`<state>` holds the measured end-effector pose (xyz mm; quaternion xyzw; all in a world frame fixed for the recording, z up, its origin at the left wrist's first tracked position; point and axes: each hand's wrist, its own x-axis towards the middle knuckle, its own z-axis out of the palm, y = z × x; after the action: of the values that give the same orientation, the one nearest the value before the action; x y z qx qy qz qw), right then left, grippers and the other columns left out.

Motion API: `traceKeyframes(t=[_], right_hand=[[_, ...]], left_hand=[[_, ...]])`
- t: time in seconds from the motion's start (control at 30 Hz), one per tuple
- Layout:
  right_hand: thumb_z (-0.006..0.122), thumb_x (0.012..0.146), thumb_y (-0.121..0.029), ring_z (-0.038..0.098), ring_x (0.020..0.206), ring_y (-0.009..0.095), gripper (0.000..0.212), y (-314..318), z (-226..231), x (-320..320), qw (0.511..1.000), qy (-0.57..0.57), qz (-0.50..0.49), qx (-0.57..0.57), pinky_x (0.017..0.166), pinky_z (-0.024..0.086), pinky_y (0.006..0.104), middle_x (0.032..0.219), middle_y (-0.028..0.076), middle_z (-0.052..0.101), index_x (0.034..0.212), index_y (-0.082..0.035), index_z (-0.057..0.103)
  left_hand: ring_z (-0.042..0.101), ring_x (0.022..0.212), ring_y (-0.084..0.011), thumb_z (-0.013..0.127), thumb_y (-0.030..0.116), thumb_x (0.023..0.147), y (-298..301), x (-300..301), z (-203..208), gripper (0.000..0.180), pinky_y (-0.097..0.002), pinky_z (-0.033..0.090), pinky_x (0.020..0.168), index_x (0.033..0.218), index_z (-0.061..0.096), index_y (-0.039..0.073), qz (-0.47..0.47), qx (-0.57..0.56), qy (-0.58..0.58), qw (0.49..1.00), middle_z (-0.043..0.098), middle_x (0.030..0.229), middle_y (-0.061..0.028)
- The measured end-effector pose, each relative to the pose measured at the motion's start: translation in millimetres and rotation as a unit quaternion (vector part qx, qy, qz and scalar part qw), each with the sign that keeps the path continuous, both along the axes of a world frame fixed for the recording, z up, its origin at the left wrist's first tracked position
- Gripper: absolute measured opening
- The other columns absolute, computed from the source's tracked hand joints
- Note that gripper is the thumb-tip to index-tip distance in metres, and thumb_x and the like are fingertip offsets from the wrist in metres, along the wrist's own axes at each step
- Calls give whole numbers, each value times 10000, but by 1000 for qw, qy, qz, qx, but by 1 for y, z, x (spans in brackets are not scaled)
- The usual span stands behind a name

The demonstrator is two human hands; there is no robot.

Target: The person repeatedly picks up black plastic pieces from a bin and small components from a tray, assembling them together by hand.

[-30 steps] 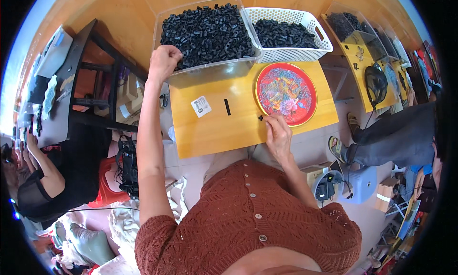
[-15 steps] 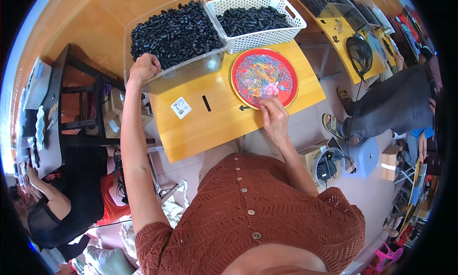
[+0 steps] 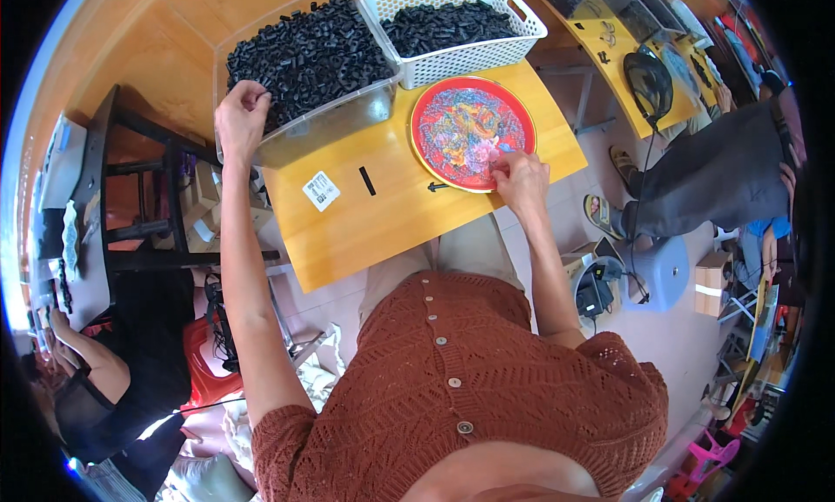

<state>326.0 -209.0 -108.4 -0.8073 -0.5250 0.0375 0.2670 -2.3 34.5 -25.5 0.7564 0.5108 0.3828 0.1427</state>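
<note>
Currently my left hand point(image 3: 242, 119) curled over rim of clear bin point(image 3: 330, 128), upper left of frame, fingers among black parts point(image 3: 309, 54); grasp unclear. My right hand point(image 3: 520, 178) pinches at lower edge of red tray point(image 3: 426, 110), upper centre; pinched item too small to identify.

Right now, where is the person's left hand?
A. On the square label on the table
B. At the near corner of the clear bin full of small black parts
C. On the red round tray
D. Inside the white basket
B: the left hand rests at the corner of the clear bin of small black parts, far from the red tray.
</note>
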Motion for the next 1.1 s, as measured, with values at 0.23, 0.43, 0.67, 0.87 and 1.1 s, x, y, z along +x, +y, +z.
traceKeyframes(t=[0.23,0.43,0.67,0.87,1.1], right_hand=[[663,655,-116,567,865,253,124,8,12,-7,981,-92,-8,-172,724,359,400,802,125,637,768,-65,674],[638,671,-69,584,772,288,121,11,-5,-2,986,-150,19,-73,689,400,410,743,159,623,782,-22,642],[613,721,-10,581,700,314,73,15,16,-17,990,56,58,114,605,459,379,726,159,605,792,1,605],[604,746,-20,565,700,228,63,28,3,-83,938,268,195,104,610,445,322,727,113,578,808,-9,602],[620,727,-22,568,705,252,78,52,-5,-135,893,338,292,58,619,450,345,727,120,582,798,-2,593]], left_hand=[[420,600,-59,634,-10,712,-76,15,-12,70,-198,347,529,779,635,10,-22,66,-232,970,533,688,-11],[507,675,-87,611,-59,713,-149,43,-92,127,-203,437,606,829,623,-10,-87,-157,-376,909,495,774,-26],[540,716,-74,595,-51,753,-177,52,-132,153,-193,440,622,904,606,-25,-40,-194,-303,932,507,837,-22],[549,737,-82,618,-32,750,-180,53,-122,142,-196,450,661,892,612,-29,-71,-197,-309,928,524,852,-29],[577,713,-98,631,-45,731,-181,50,-128,135,-206,478,640,864,620,-28,-96,-208,-322,918,568,824,-47]])
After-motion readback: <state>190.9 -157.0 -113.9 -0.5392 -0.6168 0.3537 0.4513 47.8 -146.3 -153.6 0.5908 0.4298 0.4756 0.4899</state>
